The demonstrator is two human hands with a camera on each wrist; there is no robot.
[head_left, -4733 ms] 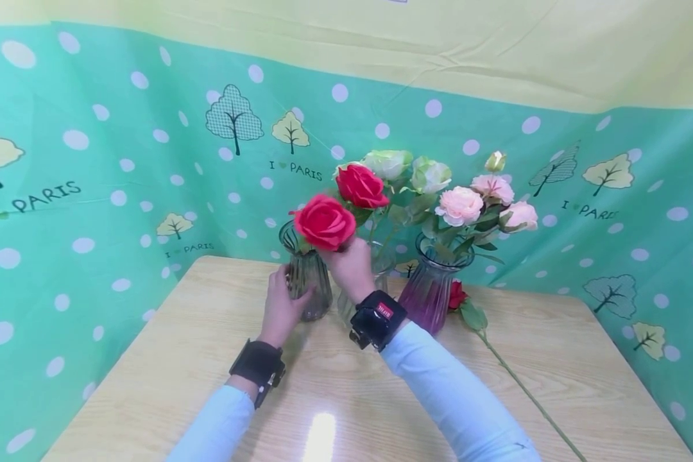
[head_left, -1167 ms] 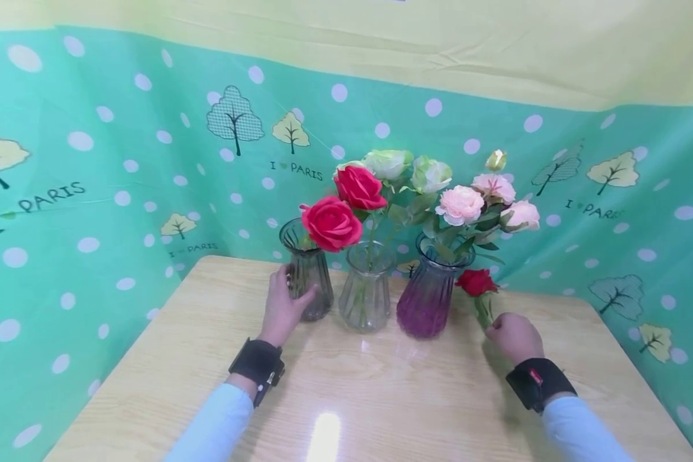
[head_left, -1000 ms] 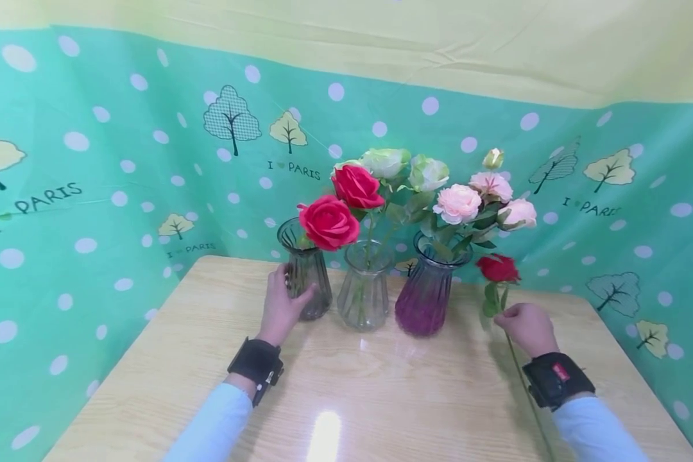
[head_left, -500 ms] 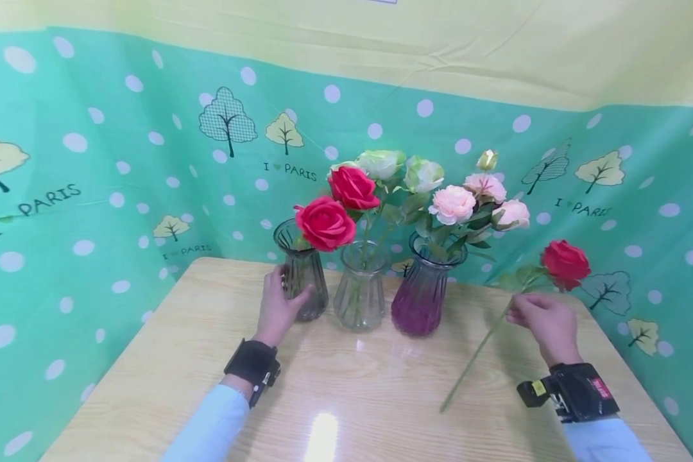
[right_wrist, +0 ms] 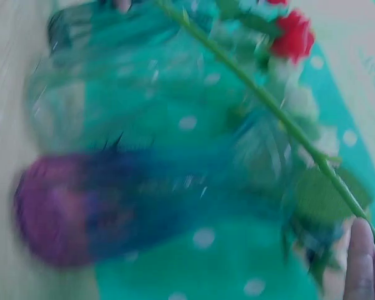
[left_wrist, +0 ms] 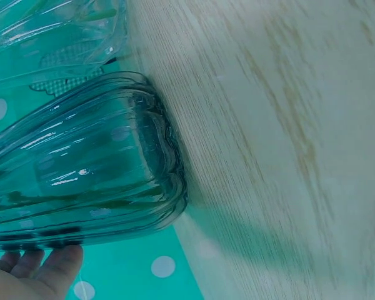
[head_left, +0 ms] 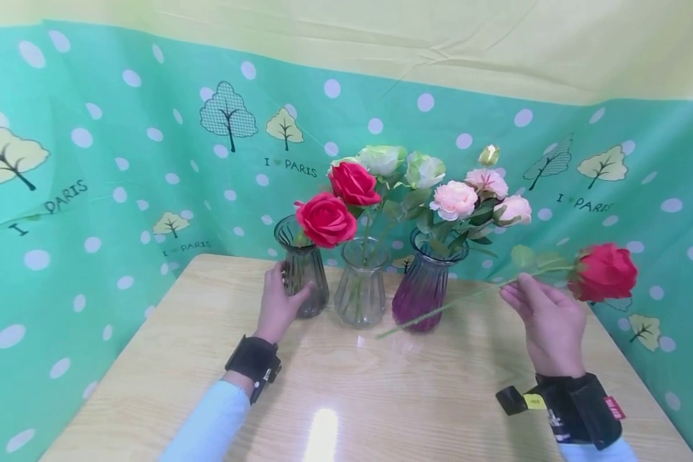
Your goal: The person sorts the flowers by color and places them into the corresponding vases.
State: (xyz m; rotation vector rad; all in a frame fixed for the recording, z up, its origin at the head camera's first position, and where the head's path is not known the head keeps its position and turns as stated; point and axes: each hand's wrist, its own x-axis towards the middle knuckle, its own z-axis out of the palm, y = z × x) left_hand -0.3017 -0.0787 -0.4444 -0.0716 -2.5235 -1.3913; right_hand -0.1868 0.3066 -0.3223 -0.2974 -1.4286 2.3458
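Observation:
My left hand holds the smoky grey ribbed vase at the left, thumb in front. In the left wrist view, fingertips touch the grey vase's side. A large red rose leans out of its mouth. Over the table's right side, my right hand pinches the stem of an artificial red rose just below its leaves. The bloom points right, and the bare stem slants down-left in front of the purple vase. The right wrist view shows the green stem running to my fingers.
A clear glass vase stands in the middle. Next to it is a purple-tinted vase with pink flowers. Another red rose and pale green-white roses rise above the vases. A patterned curtain hangs behind the wooden table.
My right hand left the rose at the grey vase, took the red rose lying at the right, and lifted it; the bloom has swung rightward. My left hand stayed on the grey vase.

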